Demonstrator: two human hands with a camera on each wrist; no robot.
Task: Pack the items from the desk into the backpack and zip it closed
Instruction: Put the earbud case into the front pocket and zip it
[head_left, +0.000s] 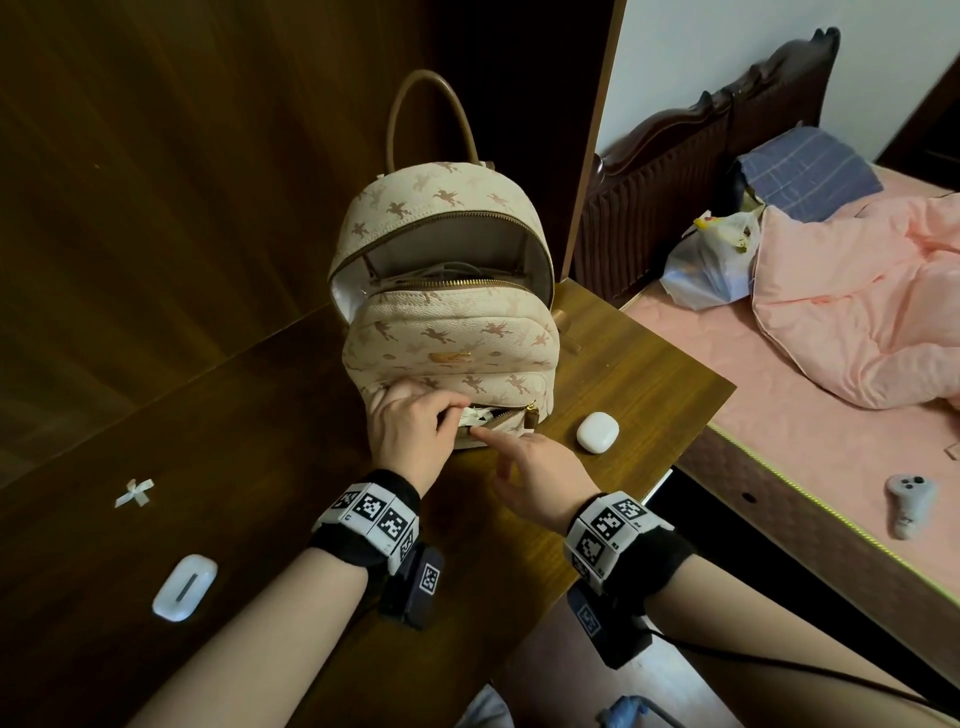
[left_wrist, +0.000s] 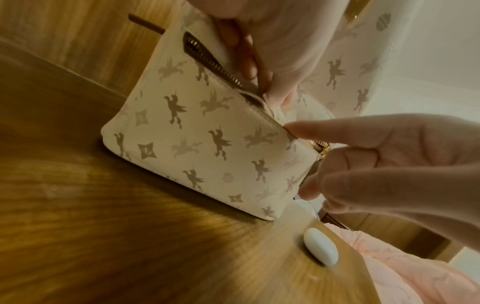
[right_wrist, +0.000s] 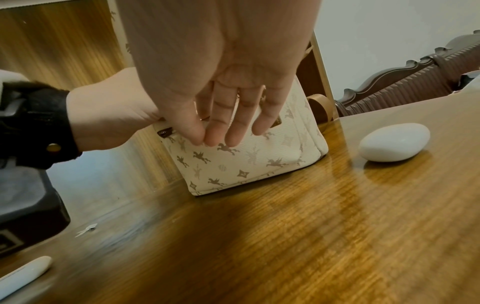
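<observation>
Right hand (right_wrist: 221, 82) extends straight fingers (right_wrist: 215, 131) onto the front of the backpack (right_wrist: 249, 160). Left hand (right_wrist: 109, 111) grips the pocket edge beside them. White case (right_wrist: 393, 142) rests on the bench (right_wrist: 285, 236), right of the backpack.

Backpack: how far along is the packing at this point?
Partly done. The backpack stands on the desk with its main compartment unzipped and cables inside. In hand: the left hand holds the front pocket open while the right hand reaches to it with straight fingers. Left: the white case, the oblong white item, and both zips.
</observation>
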